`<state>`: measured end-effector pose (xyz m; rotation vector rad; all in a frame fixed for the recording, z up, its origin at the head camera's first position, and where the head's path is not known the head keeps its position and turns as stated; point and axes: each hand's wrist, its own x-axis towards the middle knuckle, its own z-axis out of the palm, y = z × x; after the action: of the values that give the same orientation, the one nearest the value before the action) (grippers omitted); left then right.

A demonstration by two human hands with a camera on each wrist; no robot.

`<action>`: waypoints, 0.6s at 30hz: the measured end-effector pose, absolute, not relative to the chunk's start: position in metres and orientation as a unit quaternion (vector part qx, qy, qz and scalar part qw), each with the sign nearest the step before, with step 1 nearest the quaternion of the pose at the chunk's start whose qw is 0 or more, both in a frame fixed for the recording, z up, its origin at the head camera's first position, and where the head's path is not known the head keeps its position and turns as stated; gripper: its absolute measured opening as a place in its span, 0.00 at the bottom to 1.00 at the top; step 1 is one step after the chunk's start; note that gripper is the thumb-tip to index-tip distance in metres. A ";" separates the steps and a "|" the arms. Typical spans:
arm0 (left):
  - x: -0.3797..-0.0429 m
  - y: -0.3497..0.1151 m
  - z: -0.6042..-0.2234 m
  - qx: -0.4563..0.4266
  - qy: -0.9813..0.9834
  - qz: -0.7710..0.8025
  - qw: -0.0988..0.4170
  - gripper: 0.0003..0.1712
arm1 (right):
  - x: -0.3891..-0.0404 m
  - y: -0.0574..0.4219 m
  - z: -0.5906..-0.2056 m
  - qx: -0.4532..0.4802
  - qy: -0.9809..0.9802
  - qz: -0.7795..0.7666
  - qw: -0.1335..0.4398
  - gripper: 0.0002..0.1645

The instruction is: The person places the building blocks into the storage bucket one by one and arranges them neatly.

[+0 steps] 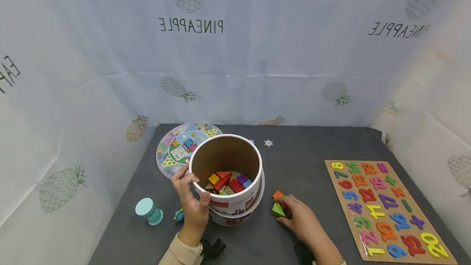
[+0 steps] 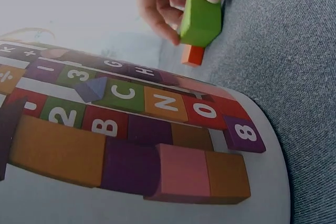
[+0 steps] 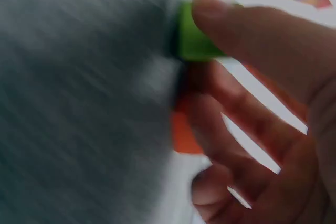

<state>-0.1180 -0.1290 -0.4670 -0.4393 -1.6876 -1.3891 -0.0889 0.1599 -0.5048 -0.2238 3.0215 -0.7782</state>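
Note:
My left hand (image 1: 194, 212) grips the left side of a white-rimmed bucket (image 1: 235, 204), its thumb at the front of the rim. Several coloured wooden blocks (image 1: 236, 185) lie inside on the bottom. To the right of the bucket, my right hand (image 1: 305, 220) pinches a green block (image 1: 278, 209) between thumb and fingers, low over the table. An orange block (image 1: 277, 194) shows just beyond the green one, beside the fingers. From the left wrist, the bucket's printed wall fills the lower view, with the green block (image 2: 202, 19) above the orange block (image 2: 192, 55). The right wrist view is blurred.
A round, colourful game board (image 1: 171, 165) lies behind the bucket at left. A turquoise spool-shaped object (image 1: 150, 211) and a small blue toy (image 1: 178, 216) are left of my left hand. A number puzzle board (image 1: 371, 193) lies at right. A poker chip (image 1: 268, 143) lies farther back.

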 end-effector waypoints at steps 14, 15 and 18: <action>-0.118 -0.130 -0.465 -0.185 -0.678 -0.563 0.436 0.32 | -0.101 0.147 -0.438 -0.039 0.919 -0.295 -0.257 0.29; -0.118 -0.130 -0.466 -0.185 -0.677 -0.564 0.436 0.33 | -0.102 0.144 -0.423 -0.042 0.902 -0.309 -0.299 0.30; -0.118 -0.130 -0.468 -0.183 -0.674 -0.564 0.440 0.34 | -0.108 0.126 -0.388 -0.089 0.855 -0.341 -0.379 0.29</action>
<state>-0.1182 -0.1299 -0.4675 -0.4548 -1.6750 -1.4008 -0.1077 0.1258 -0.3879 -0.3780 3.6237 -1.4463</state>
